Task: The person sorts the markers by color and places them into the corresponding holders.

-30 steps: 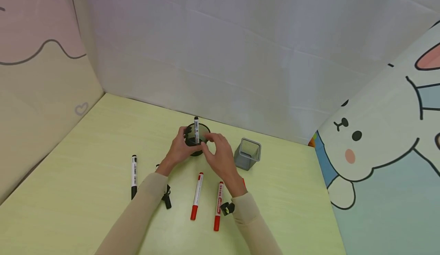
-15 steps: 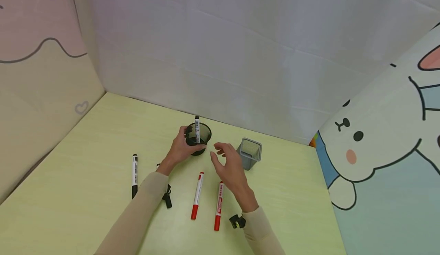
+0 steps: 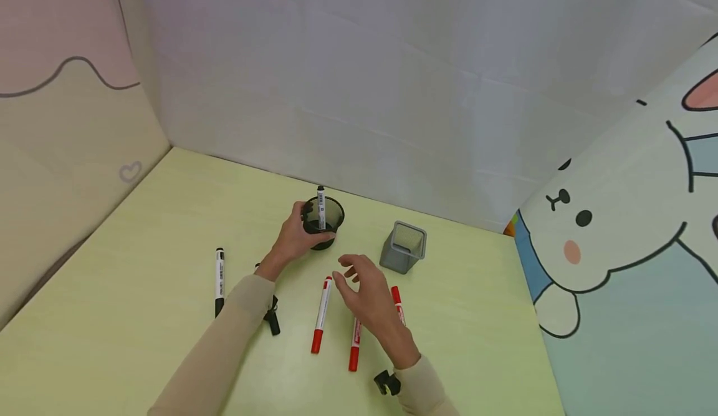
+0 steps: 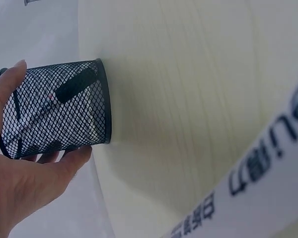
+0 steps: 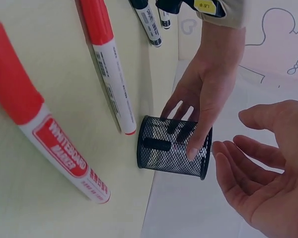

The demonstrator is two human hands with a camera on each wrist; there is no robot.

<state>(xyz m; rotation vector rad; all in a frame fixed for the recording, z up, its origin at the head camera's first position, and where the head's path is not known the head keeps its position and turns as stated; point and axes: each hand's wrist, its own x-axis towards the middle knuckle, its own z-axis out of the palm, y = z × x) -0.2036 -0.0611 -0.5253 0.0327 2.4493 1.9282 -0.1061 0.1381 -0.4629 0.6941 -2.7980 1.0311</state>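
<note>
My left hand (image 3: pixel 293 239) grips the round black mesh pen cup (image 4: pixel 49 111) by its side, thumb and fingers around the wall. Inside the cup leans a whiteboard marker (image 3: pixel 321 207) with a white barrel; its black cap (image 4: pixel 77 85) shows through the mesh near the bottom. My right hand (image 3: pixel 367 294) hovers over the table with bent, loose fingers and nothing between them. Below and around it lie three red whiteboard markers: one left of the hand (image 3: pixel 321 316), one partly hidden beneath it (image 3: pixel 354 350), and one to its right (image 3: pixel 397 300), partly covered.
A grey square mesh pen holder (image 3: pixel 402 257) stands right of the black cup. At left lies a black marker (image 3: pixel 219 275), partly behind the left sleeve; another black-capped marker (image 3: pixel 273 322) is mostly hidden under that forearm. A white wall sheet borders the table's back edge.
My right hand has withdrawn from the black cup, moving right and then back toward me, above the red markers. The left hand keeps its grip on the cup.
</note>
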